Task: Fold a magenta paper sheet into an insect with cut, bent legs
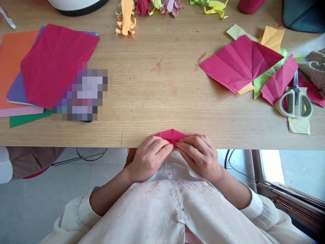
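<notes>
A small folded piece of magenta paper (pixel 171 134) lies at the near edge of the wooden table (pixel 162 101), its pointed top facing away from me. My left hand (pixel 149 156) pinches its lower left part with thumb and fingers pressed together. My right hand (pixel 199 155) pinches the lower right part the same way. The fingertips of both hands meet at the middle of the paper, and its lower half is hidden behind them.
A stack of coloured sheets (pixel 38 71) with a magenta one on top lies at the left. Creased magenta, yellow and green papers (pixel 243 62) and scissors (pixel 294 100) lie at the right. Folded paper figures (pixel 126 17) line the far edge.
</notes>
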Motion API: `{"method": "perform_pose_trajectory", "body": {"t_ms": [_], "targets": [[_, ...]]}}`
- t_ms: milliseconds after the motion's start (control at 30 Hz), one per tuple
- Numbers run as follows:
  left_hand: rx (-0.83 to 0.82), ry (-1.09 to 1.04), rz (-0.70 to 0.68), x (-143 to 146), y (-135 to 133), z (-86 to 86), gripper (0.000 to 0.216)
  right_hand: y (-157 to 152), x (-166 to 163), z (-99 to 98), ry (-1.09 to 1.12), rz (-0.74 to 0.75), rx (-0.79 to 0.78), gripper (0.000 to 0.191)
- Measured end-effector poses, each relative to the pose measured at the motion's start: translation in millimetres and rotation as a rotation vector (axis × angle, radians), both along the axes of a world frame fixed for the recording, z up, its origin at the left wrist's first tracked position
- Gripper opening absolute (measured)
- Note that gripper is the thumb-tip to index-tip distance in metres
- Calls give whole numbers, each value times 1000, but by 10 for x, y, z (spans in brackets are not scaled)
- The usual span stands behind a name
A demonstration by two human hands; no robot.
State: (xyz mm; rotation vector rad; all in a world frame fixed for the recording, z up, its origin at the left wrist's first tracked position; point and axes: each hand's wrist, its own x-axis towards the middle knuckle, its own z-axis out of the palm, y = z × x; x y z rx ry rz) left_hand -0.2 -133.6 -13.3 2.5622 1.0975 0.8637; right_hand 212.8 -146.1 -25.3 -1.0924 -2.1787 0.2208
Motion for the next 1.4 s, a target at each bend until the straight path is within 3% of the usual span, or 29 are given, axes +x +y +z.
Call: {"method": "perform_pose_trajectory", "body": {"t_ms": [200,333,700,1200,1400], "targets": [[23,2,31,37,18,37,11,26,153,14,71,59,-116,28],[54,24,20,48,19,4,22,82,138,69,0,74,-71,21],[41,-13,47,40,-26,-36,26,91,139,63,-41,20,-82,10],[-46,-36,155,85,10,2,8,162,319,170,108,62,-265,15],[-29,-10,126,83,20,20,9,155,218,141,70,18,-216,10]]}}
